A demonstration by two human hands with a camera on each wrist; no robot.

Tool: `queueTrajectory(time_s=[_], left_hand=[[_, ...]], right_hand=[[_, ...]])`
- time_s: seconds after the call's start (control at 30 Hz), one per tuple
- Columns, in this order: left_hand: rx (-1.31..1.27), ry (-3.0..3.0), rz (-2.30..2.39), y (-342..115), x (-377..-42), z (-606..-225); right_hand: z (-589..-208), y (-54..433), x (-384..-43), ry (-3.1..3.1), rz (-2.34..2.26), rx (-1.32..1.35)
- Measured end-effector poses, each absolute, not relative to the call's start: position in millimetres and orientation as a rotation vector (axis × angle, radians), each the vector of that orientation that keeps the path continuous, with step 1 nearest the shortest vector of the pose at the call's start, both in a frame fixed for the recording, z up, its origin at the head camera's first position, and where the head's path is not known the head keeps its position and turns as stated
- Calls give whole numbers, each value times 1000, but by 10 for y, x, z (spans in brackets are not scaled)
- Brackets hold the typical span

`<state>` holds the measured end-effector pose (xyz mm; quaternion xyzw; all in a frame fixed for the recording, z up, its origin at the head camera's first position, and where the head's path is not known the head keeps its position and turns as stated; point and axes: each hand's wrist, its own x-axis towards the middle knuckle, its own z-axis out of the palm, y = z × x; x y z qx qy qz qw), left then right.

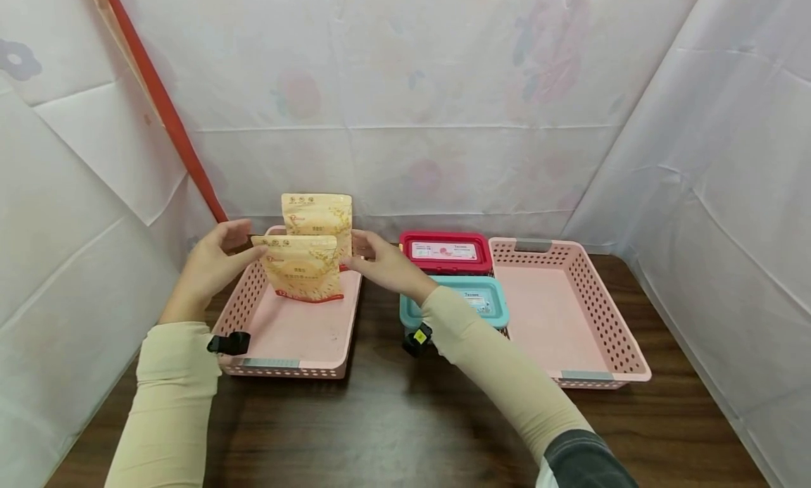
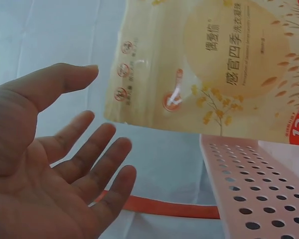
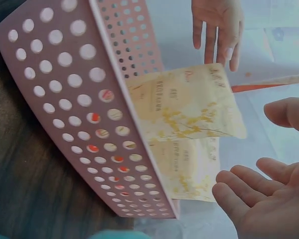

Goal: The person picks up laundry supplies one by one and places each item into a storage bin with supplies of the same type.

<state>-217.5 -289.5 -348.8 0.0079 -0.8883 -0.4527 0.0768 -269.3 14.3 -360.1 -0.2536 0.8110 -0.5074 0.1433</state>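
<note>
Front pouch: we see a cream pouch (image 1: 303,271) with a red lower band, left of centre in the head view, standing upright and slightly tilted within the left basket.
Rear pouch: same print (image 1: 319,217), also upright, just behind and partly covered by the front one; we can't tell whether the two touch.
Pouch print: we read "12倍" on a red patch at the right edge of the left wrist view, plus yellow flower sprigs.
Left hand: (image 1: 210,263) fingers apart and loosely bent, just beside the front pouch's upper left corner; we see a gap to it in the left wrist view.
Right hand: (image 1: 388,264) fingers apart, thumb spread, at the rear pouch's right edge; we can't tell if it touches.
Left basket: pink, perforated sides (image 1: 298,336), left of centre, grey handle at its front.
Boxes: red-lidded box (image 1: 446,252) right of centre, teal-lidded box (image 1: 480,298) just in front, partly under the right sleeve (image 1: 507,375).
Right basket: pink (image 1: 545,298), right part of the frame, just beside the boxes.
Table: dark wood (image 1: 393,417), under both baskets.
Backdrop: white floral sheet (image 1: 380,72), red strip (image 1: 165,108) at upper left.
</note>
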Motion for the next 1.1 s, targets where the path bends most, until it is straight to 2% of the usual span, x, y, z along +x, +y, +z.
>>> queueTrajectory(time_s=[0.4,1.1], left_hand=[[46,-2536,-1346,-2815,-2137,-3428],[-112,-2512,-1410,-2554,-2049,-3425]], right_hand=[[-3503,401,-2639,2313,-1534,-765],[-3544,878,-2625,2328,-1552,-789]])
